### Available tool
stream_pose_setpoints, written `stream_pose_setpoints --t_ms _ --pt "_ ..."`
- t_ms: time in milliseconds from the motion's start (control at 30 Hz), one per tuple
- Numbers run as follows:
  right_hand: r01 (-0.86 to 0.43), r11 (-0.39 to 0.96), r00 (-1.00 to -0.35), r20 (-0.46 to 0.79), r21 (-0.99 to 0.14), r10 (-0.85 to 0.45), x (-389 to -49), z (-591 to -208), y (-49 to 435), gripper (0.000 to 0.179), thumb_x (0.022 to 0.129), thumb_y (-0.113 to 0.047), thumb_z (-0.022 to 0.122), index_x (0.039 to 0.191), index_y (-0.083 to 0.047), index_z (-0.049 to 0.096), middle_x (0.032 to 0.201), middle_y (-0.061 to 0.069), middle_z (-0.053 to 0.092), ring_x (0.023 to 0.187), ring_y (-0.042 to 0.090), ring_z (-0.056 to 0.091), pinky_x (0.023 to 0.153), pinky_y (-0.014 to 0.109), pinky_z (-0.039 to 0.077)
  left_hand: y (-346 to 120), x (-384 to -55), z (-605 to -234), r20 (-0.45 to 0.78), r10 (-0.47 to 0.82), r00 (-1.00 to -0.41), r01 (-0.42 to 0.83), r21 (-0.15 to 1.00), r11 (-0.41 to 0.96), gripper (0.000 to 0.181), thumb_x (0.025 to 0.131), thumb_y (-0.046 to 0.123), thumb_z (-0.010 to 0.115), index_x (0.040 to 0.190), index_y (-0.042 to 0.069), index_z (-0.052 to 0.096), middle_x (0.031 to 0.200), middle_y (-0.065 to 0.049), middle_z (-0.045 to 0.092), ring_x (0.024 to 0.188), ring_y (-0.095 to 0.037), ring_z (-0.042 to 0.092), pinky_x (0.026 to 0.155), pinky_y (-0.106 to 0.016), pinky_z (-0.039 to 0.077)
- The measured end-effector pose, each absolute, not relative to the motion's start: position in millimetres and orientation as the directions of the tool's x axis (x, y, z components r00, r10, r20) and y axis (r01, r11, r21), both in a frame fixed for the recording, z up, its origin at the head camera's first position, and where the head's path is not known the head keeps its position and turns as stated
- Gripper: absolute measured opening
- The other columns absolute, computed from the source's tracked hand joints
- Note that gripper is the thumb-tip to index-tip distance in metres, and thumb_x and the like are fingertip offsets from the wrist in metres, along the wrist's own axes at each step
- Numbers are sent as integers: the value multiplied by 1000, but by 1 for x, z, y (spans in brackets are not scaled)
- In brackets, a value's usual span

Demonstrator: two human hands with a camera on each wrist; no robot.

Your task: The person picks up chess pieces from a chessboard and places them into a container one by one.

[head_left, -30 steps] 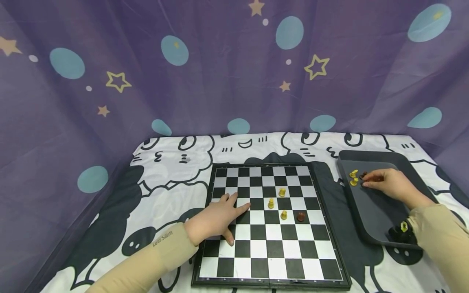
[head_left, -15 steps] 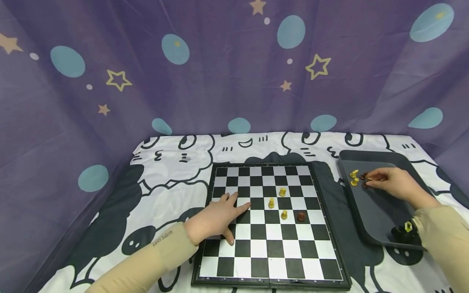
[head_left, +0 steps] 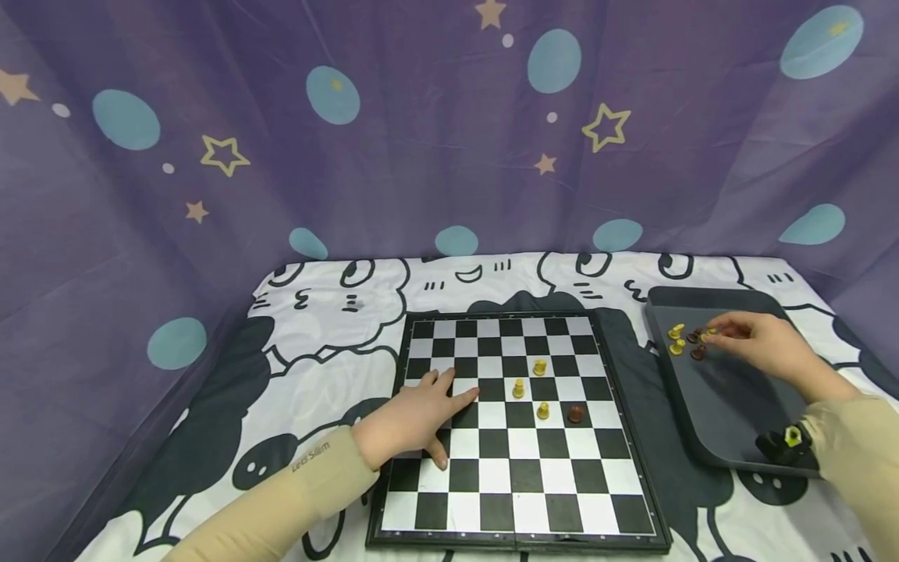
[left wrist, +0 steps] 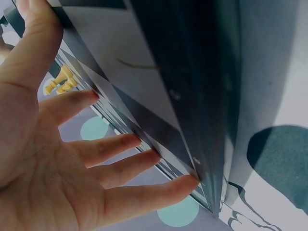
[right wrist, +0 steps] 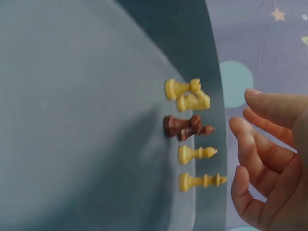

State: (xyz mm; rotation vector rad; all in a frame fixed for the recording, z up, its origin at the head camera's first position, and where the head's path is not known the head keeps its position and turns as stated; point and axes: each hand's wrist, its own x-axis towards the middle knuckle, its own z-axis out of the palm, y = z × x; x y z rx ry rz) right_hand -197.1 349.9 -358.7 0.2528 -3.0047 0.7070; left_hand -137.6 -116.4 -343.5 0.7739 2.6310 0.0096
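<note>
Head cam: high, facing fwd & down; wide, gets board [head_left: 497, 476], tray [head_left: 737, 417], curtain [head_left: 421, 156]. L wrist cam: v. close, tilted, past L hand [left wrist: 67, 163] along board. R wrist cam: close, rolled sideways, low across tray. Head/L share board; head/R share tray.

Printed on left sleeve [head_left: 281, 503], reading something like "Leds Silim", marked on chessboard border [head_left: 449, 541], too tiny for reading
</note>
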Motion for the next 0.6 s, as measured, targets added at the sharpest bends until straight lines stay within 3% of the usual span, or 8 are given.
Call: stream_pose_setpoints --t_ms 333,600 --pt "-206 841 -979 99 -501 -181 -191 -342 332 29 90 -24 64 107 -1 67 89 11 71 69 -10 52 59 23 43 -116 -138 -343 -370 524 -767 523 111 845 103 56 42 81 147 21 38 151 -22 27 136 -46 29 96 -58 42" --pt "-241 809 -970 95 -536 -225 -185 -325 312 28 93 -25 61 109 -3 67 90 10 71 67 -1 59 59 23 46 -117 -137 -343 -375 519 -768 514 123 849 102 56 41 80 147 22 37 152 -22 26 137 -47 27 96 -59 42"
